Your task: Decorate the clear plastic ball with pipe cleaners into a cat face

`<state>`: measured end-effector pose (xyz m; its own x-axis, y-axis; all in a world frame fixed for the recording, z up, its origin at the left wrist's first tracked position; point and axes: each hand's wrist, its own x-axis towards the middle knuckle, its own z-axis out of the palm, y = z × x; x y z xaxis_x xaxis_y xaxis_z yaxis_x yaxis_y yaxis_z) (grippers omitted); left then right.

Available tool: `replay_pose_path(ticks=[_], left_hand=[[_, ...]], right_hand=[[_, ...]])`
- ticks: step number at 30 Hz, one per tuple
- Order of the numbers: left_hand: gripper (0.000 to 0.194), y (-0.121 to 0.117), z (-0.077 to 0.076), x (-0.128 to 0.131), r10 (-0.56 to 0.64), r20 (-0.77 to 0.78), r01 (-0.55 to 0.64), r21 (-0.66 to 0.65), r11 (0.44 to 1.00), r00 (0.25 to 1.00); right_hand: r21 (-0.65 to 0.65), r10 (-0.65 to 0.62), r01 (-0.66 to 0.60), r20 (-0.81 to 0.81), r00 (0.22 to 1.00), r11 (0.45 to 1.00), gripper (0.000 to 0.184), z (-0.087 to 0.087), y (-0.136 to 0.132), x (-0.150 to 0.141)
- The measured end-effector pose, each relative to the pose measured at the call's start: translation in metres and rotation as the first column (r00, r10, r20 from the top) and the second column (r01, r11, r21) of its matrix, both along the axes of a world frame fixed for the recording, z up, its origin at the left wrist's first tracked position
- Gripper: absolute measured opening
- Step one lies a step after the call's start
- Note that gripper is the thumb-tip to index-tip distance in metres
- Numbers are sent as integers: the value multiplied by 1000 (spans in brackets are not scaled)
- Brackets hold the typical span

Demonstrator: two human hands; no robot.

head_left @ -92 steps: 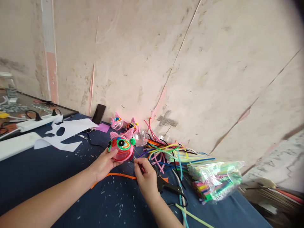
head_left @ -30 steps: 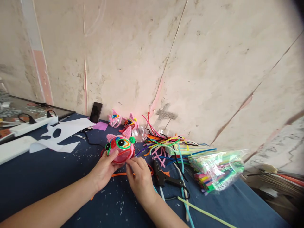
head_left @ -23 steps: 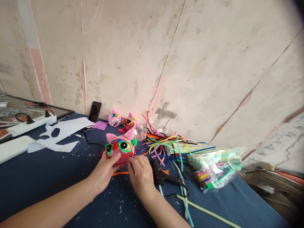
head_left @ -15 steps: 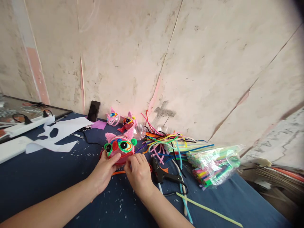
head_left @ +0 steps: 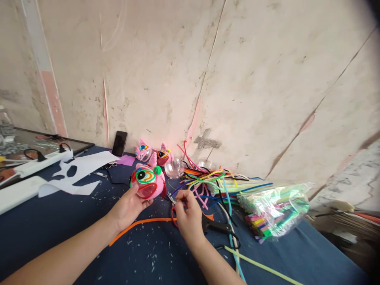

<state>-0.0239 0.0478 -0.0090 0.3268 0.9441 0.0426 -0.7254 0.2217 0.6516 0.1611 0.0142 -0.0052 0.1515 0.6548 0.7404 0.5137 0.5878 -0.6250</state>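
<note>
My left hand [head_left: 129, 208] holds a pink and red animal head [head_left: 150, 184] made of fuzzy pipe cleaners, with a pink ear, a black eye ringed in white, green and orange, and a green curl. The thumb lies on its front; one side faces me. To its right, my right hand [head_left: 189, 215] has its fingers curled together above the table; what they hold, if anything, is hidden. Beside those fingers, scissors show a red handle loop [head_left: 174, 217] and silver metal, partly covered. An orange pipe cleaner [head_left: 139, 222] lies below the head.
Two similar animal heads [head_left: 143, 152] and a clear plastic dome [head_left: 174, 168] stand near the wall. Loose pipe cleaners [head_left: 222, 178], a bagged bundle [head_left: 276, 213] and a black glue gun [head_left: 218, 225] lie right. Cut white paper [head_left: 86, 163], a phone [head_left: 120, 143] and a power strip [head_left: 44, 160] lie left.
The animal head has turned from facing me to showing one side. My right hand has moved away from it to the right, over the scissors. The view has shifted slightly.
</note>
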Motion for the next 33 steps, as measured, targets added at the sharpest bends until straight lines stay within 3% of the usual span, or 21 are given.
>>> replay_pose_path(ticks=[5, 9, 15, 21, 23, 27, 33], left_hand=[[32, -2, 2, -5, -121, 64, 114, 105, 988, 991], [36, -4, 1, -5, -167, 71, 157, 128, 979, 983], [38, -1, -3, -7, -169, 59, 160, 133, 978, 984], [39, -1, -5, -7, -178, 14, 175, 122, 977, 984], [40, -2, -6, -6, -183, 5, 181, 139, 974, 983], [39, -1, -7, -5, -171, 9, 168, 134, 977, 985], [24, -4, -2, -6, -112, 43, 110, 45, 993, 993]], right_hand=[[-129, 51, -60, -73, 996, 990, 18, 3, -3, 1], [-143, 99, -96, 14, 995, 985, 11, 6, -9, -8], [-321, 376, -341, 52, 925, 884, 17, 7, -19, -22], [-393, 249, -238, -22, 968, 888, 11, 8, -20, -24], [-387, 273, -248, 9, 962, 888, 9, 5, -19, -24], [-352, 322, -281, 65, 944, 893, 22, 1, -18, -27], [-396, 409, -307, 204, 889, 865, 11, -2, -19, -26]])
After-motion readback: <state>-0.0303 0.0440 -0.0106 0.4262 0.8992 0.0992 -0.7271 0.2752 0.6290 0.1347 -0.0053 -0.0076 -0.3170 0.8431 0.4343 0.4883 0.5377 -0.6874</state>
